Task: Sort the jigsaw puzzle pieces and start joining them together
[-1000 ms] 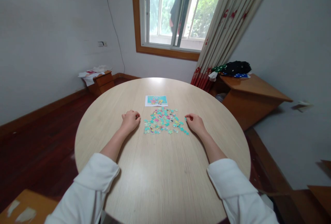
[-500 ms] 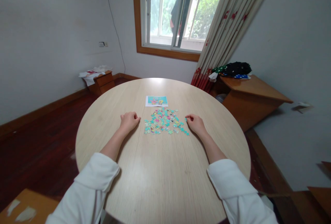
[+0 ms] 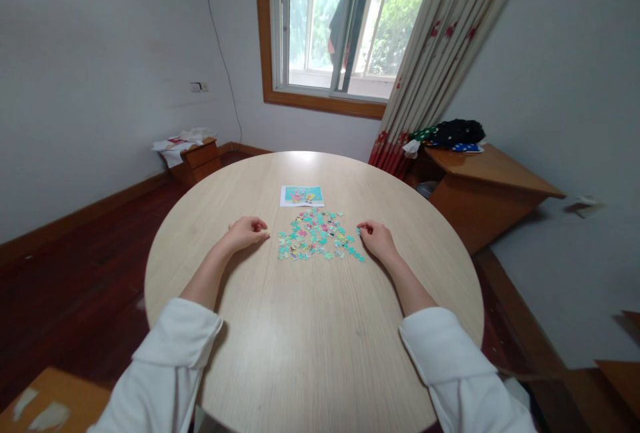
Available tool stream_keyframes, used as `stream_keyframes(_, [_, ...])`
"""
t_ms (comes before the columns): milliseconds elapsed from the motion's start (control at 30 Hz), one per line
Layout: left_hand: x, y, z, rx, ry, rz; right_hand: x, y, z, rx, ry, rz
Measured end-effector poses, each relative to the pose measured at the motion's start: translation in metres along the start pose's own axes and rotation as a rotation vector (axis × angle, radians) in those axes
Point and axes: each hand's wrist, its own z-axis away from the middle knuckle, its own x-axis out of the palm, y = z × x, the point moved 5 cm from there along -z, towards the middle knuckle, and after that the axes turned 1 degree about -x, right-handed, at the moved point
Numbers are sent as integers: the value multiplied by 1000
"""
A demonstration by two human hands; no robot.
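Many small jigsaw puzzle pieces (image 3: pixel 320 236), mostly teal with some pink and yellow, lie in a loose heap on the round table. Just left of the heap, my left hand (image 3: pixel 246 233) rests with curled fingers, thumb and forefinger close together; what they hold, if anything, is too small to make out. On the other side, my right hand (image 3: pixel 379 238) is closed in a pinch, and a teal puzzle piece (image 3: pixel 359 230) shows at its fingertips. Behind the heap lies a picture card (image 3: pixel 303 196) with pink and yellow cartoon figures on teal.
The pale wooden table (image 3: pixel 295 326) fills the middle of the view. A tilted wooden desk (image 3: pixel 495 183) with cloth on it stands at the right by the curtain (image 3: pixel 450 40). At the back left is a small cabinet (image 3: pixel 203 160). Someone (image 3: pixel 343 26) is visible through the window.
My left hand has turned and shifted slightly left, its thumb and forefinger now pointing towards the heap. My right hand stays almost still.
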Motion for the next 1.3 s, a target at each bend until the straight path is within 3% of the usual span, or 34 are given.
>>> stream_keyframes(200, [-3, -5, -3, 19, -19, -49, -6, -5, 1, -31, 69, -40])
stream_keyframes(367, [-2, -2, -2, -16, 27, -135, -8, -34, 12, -192, 141, -101])
stream_keyframes(567, [1, -1, -3, 3, 33, -164, 24, -107, 58, -574, -44, -136])
stream_keyframes(733, [0, -1, -5, 32, 106, -212, 45, -148, 94, -743, -229, -23])
stream_keyframes(1000, [2, -1, -5, 24, 79, -234, 48, -143, 93, -735, -279, -13])
stream_keyframes(1300, [1, -4, -7, 5, 82, -240, 47, -141, 87, -669, -230, 24])
